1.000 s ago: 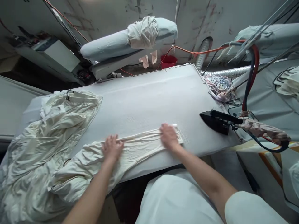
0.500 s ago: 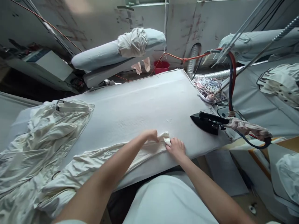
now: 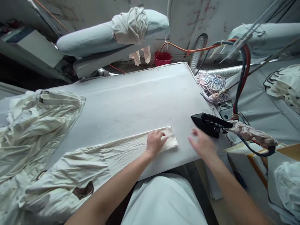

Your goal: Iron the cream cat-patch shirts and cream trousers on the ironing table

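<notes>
A cream garment (image 3: 70,162) lies along the near edge of the white ironing table (image 3: 140,97), one flattened strip (image 3: 131,145) of it stretched toward the right. My left hand (image 3: 156,141) lies flat and open on the end of that strip, pressing it down. My right hand (image 3: 203,144) hovers open just right of the strip, fingers spread, a short way from the black iron (image 3: 209,124), touching nothing. The iron rests on the table's right end, its handle toward the right.
More cream fabric (image 3: 35,125) is heaped at the table's left end. A padded sleeve board (image 3: 105,34) with cloth over it stands behind. Hoses and cables (image 3: 241,72) hang at right over a pile of coloured cords (image 3: 212,86). A red bucket (image 3: 163,58) sits far back.
My left hand has laid the strip's end flat and now presses it. My right hand has let go of the fabric and moved right toward the iron.
</notes>
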Demonstrator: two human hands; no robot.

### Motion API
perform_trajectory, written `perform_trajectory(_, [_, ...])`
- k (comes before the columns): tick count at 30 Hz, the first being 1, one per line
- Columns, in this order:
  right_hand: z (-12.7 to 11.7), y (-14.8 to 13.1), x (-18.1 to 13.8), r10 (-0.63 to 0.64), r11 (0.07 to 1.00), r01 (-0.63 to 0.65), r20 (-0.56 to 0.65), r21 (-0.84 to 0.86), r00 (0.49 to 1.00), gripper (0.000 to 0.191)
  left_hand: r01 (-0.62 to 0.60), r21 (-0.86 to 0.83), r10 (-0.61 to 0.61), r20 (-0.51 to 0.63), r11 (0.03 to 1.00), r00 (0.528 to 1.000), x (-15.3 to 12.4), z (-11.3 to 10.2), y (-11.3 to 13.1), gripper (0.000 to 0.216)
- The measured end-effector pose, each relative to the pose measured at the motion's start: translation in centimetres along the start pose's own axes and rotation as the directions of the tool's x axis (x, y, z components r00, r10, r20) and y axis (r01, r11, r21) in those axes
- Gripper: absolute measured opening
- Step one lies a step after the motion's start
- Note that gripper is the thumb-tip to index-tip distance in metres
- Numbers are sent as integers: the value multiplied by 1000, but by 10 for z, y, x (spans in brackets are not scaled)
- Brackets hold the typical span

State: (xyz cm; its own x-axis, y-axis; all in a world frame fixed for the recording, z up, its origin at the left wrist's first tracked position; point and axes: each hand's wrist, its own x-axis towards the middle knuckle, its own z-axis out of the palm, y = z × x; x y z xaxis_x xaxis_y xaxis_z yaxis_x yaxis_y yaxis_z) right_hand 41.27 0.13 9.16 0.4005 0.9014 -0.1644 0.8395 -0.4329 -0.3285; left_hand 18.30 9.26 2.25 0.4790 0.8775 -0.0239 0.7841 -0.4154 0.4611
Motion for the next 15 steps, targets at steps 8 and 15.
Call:
perform_trajectory(8, [-81,74,88,-3,982,18,81,-188,997,52,-221,-264,288,254,939,923,41,32,69,110])
perform_trajectory(15, [-50,-79,3,-226,952,297,493,-68,840,41,306,-398,-447,-331,865,831,-65,-91,-125,26])
